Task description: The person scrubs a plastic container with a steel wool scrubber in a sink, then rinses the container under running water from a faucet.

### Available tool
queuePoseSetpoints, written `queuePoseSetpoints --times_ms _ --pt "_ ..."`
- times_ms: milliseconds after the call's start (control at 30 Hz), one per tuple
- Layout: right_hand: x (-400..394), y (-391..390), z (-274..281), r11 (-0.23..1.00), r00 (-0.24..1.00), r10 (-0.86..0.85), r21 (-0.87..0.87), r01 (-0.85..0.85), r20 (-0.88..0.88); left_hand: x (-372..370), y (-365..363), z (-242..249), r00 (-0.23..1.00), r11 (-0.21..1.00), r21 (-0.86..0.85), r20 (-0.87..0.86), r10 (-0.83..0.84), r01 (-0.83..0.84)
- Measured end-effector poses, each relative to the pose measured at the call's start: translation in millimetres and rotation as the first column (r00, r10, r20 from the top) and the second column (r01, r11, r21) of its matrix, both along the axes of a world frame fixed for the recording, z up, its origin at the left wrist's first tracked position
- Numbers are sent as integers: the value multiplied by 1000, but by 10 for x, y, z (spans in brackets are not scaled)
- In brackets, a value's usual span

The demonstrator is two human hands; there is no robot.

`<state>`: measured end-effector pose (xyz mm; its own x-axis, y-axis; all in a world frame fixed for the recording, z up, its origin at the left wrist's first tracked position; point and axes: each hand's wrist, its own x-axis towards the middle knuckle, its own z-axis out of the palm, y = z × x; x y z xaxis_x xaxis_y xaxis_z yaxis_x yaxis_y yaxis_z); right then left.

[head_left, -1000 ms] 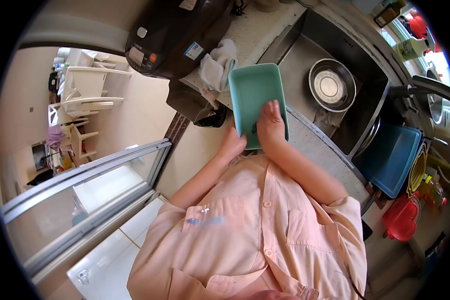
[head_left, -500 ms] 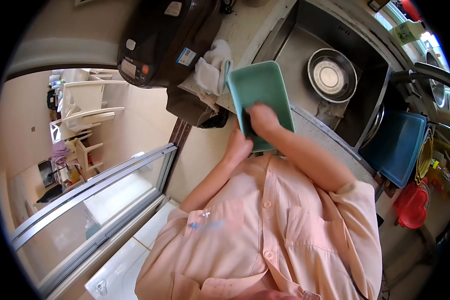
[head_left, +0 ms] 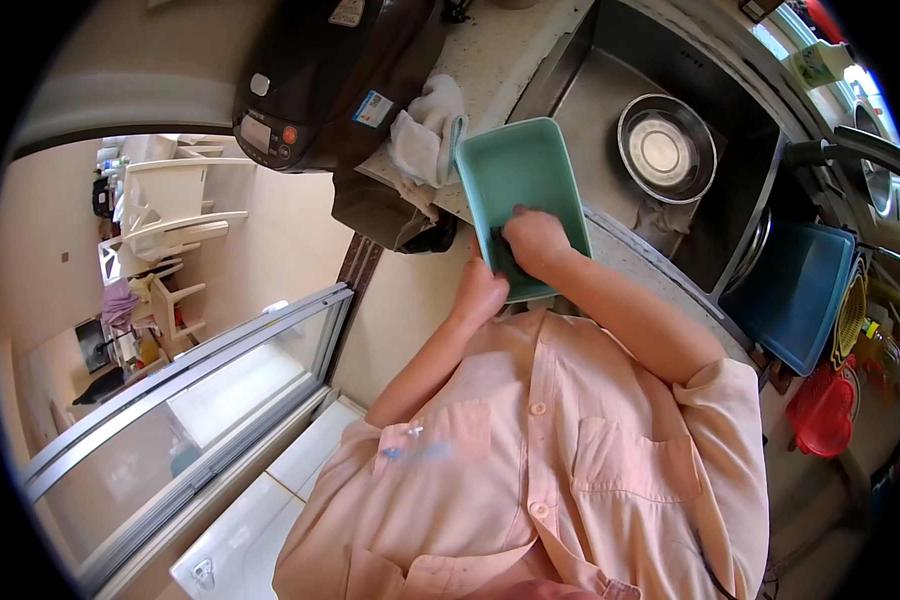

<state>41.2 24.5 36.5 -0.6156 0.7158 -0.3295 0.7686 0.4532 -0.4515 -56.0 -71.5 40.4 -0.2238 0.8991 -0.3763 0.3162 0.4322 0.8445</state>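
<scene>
while the left hand [head_left: 477, 295] grips the teal tray [head_left: 518, 175], right hand [head_left: 535, 240] pressing something dark inside

Pale pink button-front shirt [head_left: 530, 450], short sleeves, light woven fabric, slightly creased. Placket down centre with small matching pink buttons [head_left: 537, 409], three visible. Chest pocket each side; one pocket [head_left: 432, 440] carries small blue mark, blurred, unreadable. Other pocket [head_left: 638, 458] plain, stitched flap line across top. Right sleeve [head_left: 725, 400] wide, hemmed cuff ending above elbow. Forearms bare; left hand [head_left: 478, 293] and right hand [head_left: 536, 240] bare, no rings, watch or gloves visible. Thin dark cord [head_left: 712, 572] near shirt's lower edge.
</scene>
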Motion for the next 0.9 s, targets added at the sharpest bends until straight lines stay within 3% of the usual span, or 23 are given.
queuePoseSetpoints --times_ms 33,133,233,267,367,500,567,633,733,833,900 --pt "12 5 29 999 999 29 22 -30 37 -5 10 12 999 999 15 -22 -32 32" --pt "-210 285 -168 938 960 -195 247 242 -201 -59 -9 8 987 992 2 -100 -123 123" --pt "-385 72 -195 946 952 -242 173 275 -187 -131 -10 -94 974 986 -32 -155 -166 163" --pt "-273 32 -175 979 971 -202 5 205 -125 -132 -40 -125 977 988 -10 -147 -152 152" --pt "94 -86 101 960 895 -272 -163 227 -355 -120 -9 -105 996 996 -22 -43 -82 82" --pt "12 -282 279 919 698 -325 -38 393 -637 -132 -27 -166 990 991 -11 -41 -133 133" --pt "-185 -153 148 883 650 -272 85 462 -710 -143 -2 -66 985 979 -155 -94 -147 132" --pt "-204 -43 152 902 657 -317 -3 432 -684 -116 38 -47 976 963 -242 -152 -157 118" --pt "-20 -271 187 948 723 -291 -89 305 -627 -97 4 -136 981 992 -4 -144 -126 127" --pt "-68 -191 149 945 747 -306 -91 315 -590 -129 26 -73 975 976 -146 -132 -179 160" --pt "-249 48 93 911 692 -354 -64 408 -629 -70 51 83 978 970 -207 -135 -160 130"
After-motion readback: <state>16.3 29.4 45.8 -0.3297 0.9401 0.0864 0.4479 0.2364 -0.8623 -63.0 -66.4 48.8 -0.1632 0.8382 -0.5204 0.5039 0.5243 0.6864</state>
